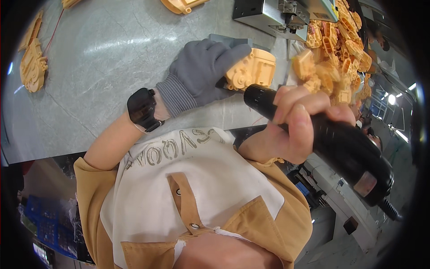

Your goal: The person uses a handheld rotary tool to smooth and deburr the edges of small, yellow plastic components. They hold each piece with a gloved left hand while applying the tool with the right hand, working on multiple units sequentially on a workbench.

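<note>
My left hand (204, 69), in a grey knit glove, presses a yellow-orange plastic housing (257, 65) down over a dark grey block (228, 41) on the table. Bare fingers of my right hand (298, 116) wrap round a black corded electric screwdriver (345, 143). Its ribbed nose points at the near edge of the housing. Whether the bit touches the plastic, I cannot tell, since the tip is hidden there.
Many similar yellow-orange parts (345, 42) lie heaped at the right. A metal-cased machine (268, 15) stands at the table's far side. More plastic parts (33, 67) rest at the far left, beside a thin red wire (53, 29). Blue crates (53, 224) are below the grey tabletop (112, 58).
</note>
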The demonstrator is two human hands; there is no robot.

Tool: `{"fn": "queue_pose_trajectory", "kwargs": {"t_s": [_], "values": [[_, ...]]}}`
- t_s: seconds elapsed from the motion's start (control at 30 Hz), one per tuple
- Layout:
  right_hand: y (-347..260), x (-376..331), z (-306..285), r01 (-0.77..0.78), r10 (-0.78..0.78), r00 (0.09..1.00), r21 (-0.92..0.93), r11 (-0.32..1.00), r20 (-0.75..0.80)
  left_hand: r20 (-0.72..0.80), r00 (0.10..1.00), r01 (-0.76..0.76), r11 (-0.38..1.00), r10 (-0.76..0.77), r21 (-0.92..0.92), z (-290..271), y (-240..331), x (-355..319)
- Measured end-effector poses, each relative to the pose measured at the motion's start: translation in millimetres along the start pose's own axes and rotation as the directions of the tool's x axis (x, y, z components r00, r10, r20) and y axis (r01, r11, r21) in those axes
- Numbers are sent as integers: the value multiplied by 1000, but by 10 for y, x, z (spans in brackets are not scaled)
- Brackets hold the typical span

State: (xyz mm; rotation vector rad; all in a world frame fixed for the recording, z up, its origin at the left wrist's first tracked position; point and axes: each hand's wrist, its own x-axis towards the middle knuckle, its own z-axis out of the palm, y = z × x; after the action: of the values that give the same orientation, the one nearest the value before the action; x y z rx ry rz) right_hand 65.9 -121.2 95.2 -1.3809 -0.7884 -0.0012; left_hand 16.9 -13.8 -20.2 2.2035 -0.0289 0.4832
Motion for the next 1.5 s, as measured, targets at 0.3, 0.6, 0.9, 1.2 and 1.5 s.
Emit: {"fn": "queue_pose_trajectory", "kwargs": {"t_s": [0.3, 0.6, 0.9, 1.2, 1.5], "values": [[-9, 5, 89, -19, 18, 999, -36, 999, -45, -34, 999, -10, 1000, 10, -5, -19, 5, 7], [42, 1, -148, -35, 11, 978, 110, 993, 210, -104, 992, -68, 998, 66, -10, 22, -48, 5], [46, 47, -298, -82, -8, 931, 231, 969, 364, -73, 997, -31, 1000, 31, 1, -1, -30, -9], [46, 30, -271, -64, -5, 957, 229, 971, 289, -73, 997, -35, 999, 35, 6, 22, -37, -2], [38, 81, -370, -123, 25, 907, 207, 971, 420, -75, 997, -20, 1000, 21, 19, 22, -37, 6]]}}
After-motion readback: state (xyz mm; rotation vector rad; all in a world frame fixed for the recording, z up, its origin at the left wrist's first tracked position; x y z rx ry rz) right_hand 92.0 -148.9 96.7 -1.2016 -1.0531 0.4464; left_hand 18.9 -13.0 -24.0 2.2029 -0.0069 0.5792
